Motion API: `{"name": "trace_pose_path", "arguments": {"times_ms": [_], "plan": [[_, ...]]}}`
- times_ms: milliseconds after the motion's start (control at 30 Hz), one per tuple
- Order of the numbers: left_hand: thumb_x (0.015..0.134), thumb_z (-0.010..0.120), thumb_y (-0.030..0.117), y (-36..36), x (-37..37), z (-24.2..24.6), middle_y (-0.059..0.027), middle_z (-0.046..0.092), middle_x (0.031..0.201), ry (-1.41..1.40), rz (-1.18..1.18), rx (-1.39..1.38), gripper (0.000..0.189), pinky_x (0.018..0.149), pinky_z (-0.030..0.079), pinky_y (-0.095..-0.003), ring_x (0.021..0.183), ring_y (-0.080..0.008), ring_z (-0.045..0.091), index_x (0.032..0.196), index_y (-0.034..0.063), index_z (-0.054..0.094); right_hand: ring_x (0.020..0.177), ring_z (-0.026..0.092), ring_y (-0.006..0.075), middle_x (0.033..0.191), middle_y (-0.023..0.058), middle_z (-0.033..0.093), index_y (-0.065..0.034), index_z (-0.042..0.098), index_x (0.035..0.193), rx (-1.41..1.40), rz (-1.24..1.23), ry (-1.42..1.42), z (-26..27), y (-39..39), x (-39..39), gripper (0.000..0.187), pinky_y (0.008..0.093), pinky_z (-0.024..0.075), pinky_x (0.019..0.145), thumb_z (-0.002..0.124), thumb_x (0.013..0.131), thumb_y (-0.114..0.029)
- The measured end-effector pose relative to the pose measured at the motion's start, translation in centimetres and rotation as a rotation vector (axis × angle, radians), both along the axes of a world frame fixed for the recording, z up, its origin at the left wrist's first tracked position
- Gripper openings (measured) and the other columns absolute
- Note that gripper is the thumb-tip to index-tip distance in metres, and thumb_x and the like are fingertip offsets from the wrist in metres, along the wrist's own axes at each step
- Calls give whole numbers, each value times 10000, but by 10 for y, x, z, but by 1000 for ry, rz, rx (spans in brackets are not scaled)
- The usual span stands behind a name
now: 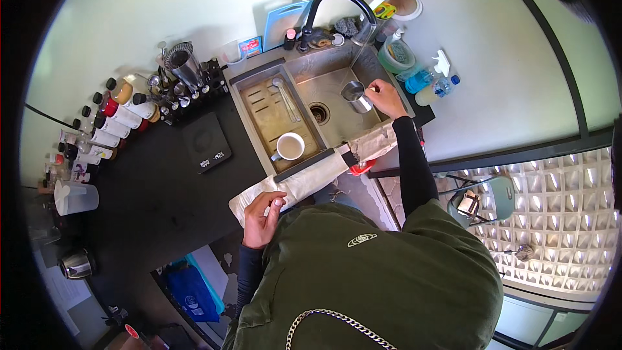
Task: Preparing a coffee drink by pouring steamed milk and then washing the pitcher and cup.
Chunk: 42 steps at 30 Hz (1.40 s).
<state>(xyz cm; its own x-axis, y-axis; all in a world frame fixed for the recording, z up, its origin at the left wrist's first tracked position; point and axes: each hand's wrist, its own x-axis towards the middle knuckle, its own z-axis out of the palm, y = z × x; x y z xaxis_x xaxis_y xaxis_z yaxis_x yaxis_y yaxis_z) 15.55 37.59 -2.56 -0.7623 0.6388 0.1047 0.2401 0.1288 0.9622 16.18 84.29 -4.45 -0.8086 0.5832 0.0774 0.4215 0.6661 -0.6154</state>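
My right hand (387, 99) grips the handle of a stainless steel milk pitcher (360, 105) over the sink basin (335, 129). The pitcher's mouth tilts toward the left. From the black gooseneck faucet (311, 17), a thin stream of water appears to run down near the pitcher. My left hand (262, 218) is empty and loosely curled, with a gap between thumb and fingers, by a pale cloth (311, 175) at the counter's front edge. On the slotted drain tray (262, 114) left of the basin, a white mug (290, 146) stands near a long-handled metal utensil (286, 99).
A digital scale (206, 142) lies on the black counter (160, 189). Several syrup bottles (116, 126) and a rack of bar tools (187, 78) line the wall. Spray bottles (422, 80) and a green tub (396, 56) stand right of the sink. A brown cloth (374, 143) covers its front rim.
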Motion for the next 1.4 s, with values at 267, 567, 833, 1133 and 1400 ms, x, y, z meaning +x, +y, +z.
{"name": "trace_pose_path", "arguments": {"times_ms": [267,567,833,1133,1400], "plan": [[999,577,182,-18,6,-4,-133,672,836,20,93,-58,219,706,514,-316,761,-219,676,1017,-9,682,891,685,370,896,195,707,-49,704,927,153,-4,-101,-27,26,-25,388,427,535,807,683,753,-396],[1007,568,190,-25,7,-11,-141,676,844,9,165,-65,232,707,522,-323,762,-220,686,1016,-12,682,922,683,376,927,213,709,-47,710,892,223,-32,-235,-17,27,-38,356,439,536,843,711,756,-375],[1008,563,185,-20,0,-11,-142,676,844,-5,148,-66,228,720,518,-325,782,-223,684,1020,-11,679,912,683,381,926,217,708,-33,715,874,228,-41,-237,-16,29,-30,363,441,537,830,701,748,-373],[1003,568,167,-15,-9,-10,-141,674,853,-11,122,-37,211,714,517,-320,782,-223,679,1023,-14,675,854,691,373,877,216,705,-16,710,867,177,-100,-157,-27,34,-15,383,439,534,773,683,743,-378],[989,590,156,-25,-11,-12,-139,684,886,15,162,-64,192,732,532,-332,808,-242,680,1023,-9,681,639,462,29,769,-45,546,-43,638,939,-721,-137,247,-12,-26,-17,179,205,344,529,591,928,-215]]}}
